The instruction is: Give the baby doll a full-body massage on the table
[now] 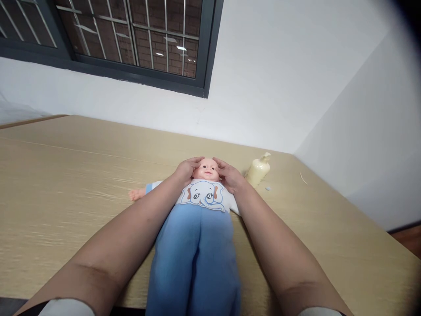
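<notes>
A baby doll (pixel 208 172) lies face up on the tabletop, its feet end toward me. It wears a white top with an elephant face patch (pixel 203 196) and blue trousers (pixel 197 254). My left hand (pixel 190 169) rests against one side of the doll's head, fingers stretched along it toward the crown. On the other side, my right hand (pixel 230 174) lies along the head in the same way, its thumb near the cheek. Between the two hands the doll's face stays visible. One doll hand (pixel 136 194) sticks out beyond my left forearm; the other is hidden by my right arm.
A cream pump bottle (pixel 258 170) stands on the wooden table (pixel 82 184) right of my right hand. Near it lie a small pale piece (pixel 268 188) and a thin white strand (pixel 303 178). Behind are a white wall (pixel 256 79) and a barred window (pixel 138 39).
</notes>
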Demonstrator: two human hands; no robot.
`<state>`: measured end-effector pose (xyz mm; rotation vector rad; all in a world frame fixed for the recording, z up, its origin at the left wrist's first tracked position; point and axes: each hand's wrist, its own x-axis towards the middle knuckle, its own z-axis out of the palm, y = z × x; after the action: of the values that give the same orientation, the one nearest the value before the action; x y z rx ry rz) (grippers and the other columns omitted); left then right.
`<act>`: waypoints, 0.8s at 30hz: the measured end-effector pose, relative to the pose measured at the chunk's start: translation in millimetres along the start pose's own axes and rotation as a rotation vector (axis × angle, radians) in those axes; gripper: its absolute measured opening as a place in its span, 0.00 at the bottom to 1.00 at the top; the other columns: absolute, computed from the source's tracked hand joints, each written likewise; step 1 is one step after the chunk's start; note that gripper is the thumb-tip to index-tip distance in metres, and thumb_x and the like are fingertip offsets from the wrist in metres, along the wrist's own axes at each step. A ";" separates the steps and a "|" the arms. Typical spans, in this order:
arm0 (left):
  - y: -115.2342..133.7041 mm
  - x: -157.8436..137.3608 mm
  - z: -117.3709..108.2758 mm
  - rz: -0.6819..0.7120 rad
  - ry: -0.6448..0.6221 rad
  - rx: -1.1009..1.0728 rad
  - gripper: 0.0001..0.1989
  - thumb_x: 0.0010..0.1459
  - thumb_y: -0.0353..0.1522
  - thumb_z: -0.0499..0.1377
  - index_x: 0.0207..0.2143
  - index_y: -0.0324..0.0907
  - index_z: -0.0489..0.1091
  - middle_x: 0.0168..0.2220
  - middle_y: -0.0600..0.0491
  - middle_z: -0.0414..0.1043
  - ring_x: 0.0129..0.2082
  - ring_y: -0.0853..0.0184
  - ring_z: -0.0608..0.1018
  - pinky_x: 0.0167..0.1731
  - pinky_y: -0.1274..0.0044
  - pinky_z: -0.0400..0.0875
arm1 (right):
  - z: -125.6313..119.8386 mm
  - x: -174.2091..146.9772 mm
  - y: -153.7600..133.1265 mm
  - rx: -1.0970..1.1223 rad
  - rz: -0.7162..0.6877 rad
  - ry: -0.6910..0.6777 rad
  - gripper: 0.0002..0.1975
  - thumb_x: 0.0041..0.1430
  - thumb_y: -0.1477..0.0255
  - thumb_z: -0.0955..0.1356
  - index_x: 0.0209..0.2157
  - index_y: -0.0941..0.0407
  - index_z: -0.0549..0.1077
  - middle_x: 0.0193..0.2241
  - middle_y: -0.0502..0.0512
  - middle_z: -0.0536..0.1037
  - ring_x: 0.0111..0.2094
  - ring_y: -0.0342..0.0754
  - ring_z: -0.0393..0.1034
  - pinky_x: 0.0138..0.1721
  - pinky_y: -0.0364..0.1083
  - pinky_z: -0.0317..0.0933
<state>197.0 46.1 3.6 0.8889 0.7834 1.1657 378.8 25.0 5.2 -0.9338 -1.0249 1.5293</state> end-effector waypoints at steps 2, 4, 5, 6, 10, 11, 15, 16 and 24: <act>1.2 -0.5 1.6 0.020 -0.013 0.024 0.24 0.48 0.29 0.67 0.49 0.39 0.72 0.45 0.41 0.78 0.43 0.53 0.81 0.44 0.63 0.77 | 2.2 0.7 2.3 -0.021 -0.030 0.015 0.29 0.47 0.72 0.76 0.53 0.49 0.72 0.51 0.54 0.77 0.45 0.51 0.74 0.46 0.50 0.70; 2.5 -1.4 3.8 0.041 -0.028 0.058 0.23 0.46 0.28 0.68 0.47 0.38 0.74 0.42 0.43 0.79 0.40 0.55 0.81 0.43 0.66 0.77 | 5.2 2.2 5.1 -0.057 -0.091 0.034 0.28 0.47 0.70 0.76 0.52 0.50 0.72 0.48 0.53 0.78 0.43 0.50 0.75 0.46 0.50 0.70; 3.0 -1.8 5.0 0.049 -0.032 0.072 0.23 0.45 0.27 0.69 0.46 0.38 0.74 0.42 0.44 0.79 0.39 0.56 0.81 0.42 0.67 0.77 | 6.6 3.3 6.4 -0.079 -0.124 0.048 0.28 0.46 0.68 0.77 0.50 0.50 0.72 0.47 0.53 0.78 0.43 0.50 0.75 0.46 0.50 0.70; 3.4 -2.3 6.2 0.054 -0.031 0.083 0.23 0.44 0.27 0.69 0.46 0.38 0.74 0.41 0.44 0.79 0.38 0.57 0.81 0.41 0.68 0.77 | 7.8 4.6 7.6 -0.102 -0.153 0.068 0.27 0.45 0.67 0.78 0.49 0.51 0.72 0.45 0.53 0.78 0.42 0.50 0.75 0.46 0.50 0.70; 2.8 -3.0 9.2 0.063 -0.012 0.101 0.24 0.44 0.29 0.71 0.46 0.38 0.74 0.43 0.45 0.79 0.37 0.59 0.81 0.40 0.70 0.77 | 10.0 9.9 11.0 -0.199 -0.212 0.150 0.27 0.43 0.64 0.79 0.46 0.51 0.72 0.41 0.52 0.78 0.41 0.50 0.75 0.45 0.51 0.69; 2.3 -2.6 9.4 0.061 -0.009 0.102 0.24 0.44 0.29 0.71 0.46 0.38 0.74 0.43 0.45 0.79 0.37 0.59 0.81 0.40 0.70 0.77 | 10.1 10.8 11.5 -0.214 -0.216 0.157 0.27 0.43 0.63 0.79 0.45 0.51 0.72 0.41 0.52 0.78 0.41 0.49 0.75 0.46 0.51 0.69; 0.3 0.0 7.9 0.046 -0.010 0.091 0.21 0.47 0.29 0.69 0.45 0.39 0.74 0.41 0.45 0.79 0.37 0.60 0.81 0.41 0.69 0.76 | 10.1 10.7 11.3 -0.195 -0.201 0.142 0.23 0.47 0.62 0.76 0.46 0.51 0.73 0.41 0.53 0.79 0.41 0.50 0.75 0.45 0.51 0.69; 0.0 0.6 7.2 0.039 -0.014 0.083 0.20 0.48 0.29 0.69 0.45 0.39 0.74 0.40 0.45 0.79 0.37 0.60 0.81 0.42 0.69 0.76 | 9.8 9.9 10.5 -0.176 -0.184 0.133 0.23 0.48 0.62 0.76 0.46 0.51 0.73 0.41 0.53 0.79 0.41 0.50 0.75 0.45 0.51 0.69; 3.1 -0.5 -1.8 -0.007 -0.052 0.000 0.22 0.46 0.29 0.68 0.46 0.41 0.74 0.45 0.40 0.77 0.45 0.50 0.80 0.46 0.60 0.76 | 2.9 1.0 0.0 0.004 0.013 0.061 0.25 0.49 0.74 0.74 0.51 0.49 0.74 0.51 0.55 0.77 0.46 0.52 0.74 0.49 0.53 0.68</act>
<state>194.0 46.4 5.5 0.9125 0.7439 1.1325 376.0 25.5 6.1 -0.9802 -0.9738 1.5041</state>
